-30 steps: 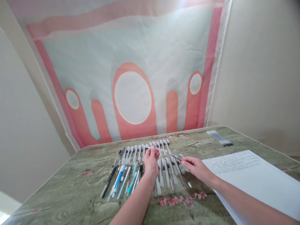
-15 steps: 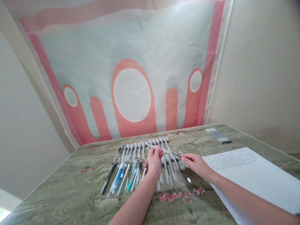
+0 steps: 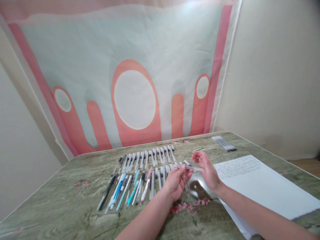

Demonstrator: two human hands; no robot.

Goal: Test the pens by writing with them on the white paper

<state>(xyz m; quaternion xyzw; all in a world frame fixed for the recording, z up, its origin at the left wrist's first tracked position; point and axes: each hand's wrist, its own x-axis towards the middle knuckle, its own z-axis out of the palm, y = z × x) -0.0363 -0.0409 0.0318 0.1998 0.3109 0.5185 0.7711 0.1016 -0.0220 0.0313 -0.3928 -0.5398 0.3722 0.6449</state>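
My left hand (image 3: 177,183) pinches a clear pen barrel (image 3: 196,168) that lies almost level above the table. At the barrel's right end is the palm of my right hand (image 3: 207,170), its fingers raised and loosely curved, not wrapped round it. Whether the palm presses on the end is hard to tell. Behind the hands runs a row of clear pens (image 3: 155,156) with dark parts. A second row of clear pens (image 3: 159,178) is partly hidden by my left hand. Left of it lie several coloured pens (image 3: 132,193) in blue, teal, white, black and pink.
White paper with handwriting (image 3: 265,193) lies on the right of the wood-patterned table (image 3: 75,206). Several thin refills (image 3: 223,143) with dark ends are at the back right. Something clear and glossy (image 3: 197,188) lies below my hands. A printed cloth (image 3: 135,100) hangs behind.
My right hand has let go of the thin dark piece and opened, its palm now by the barrel's end. My left hand has come nearer and to the right. The view has shifted slightly.
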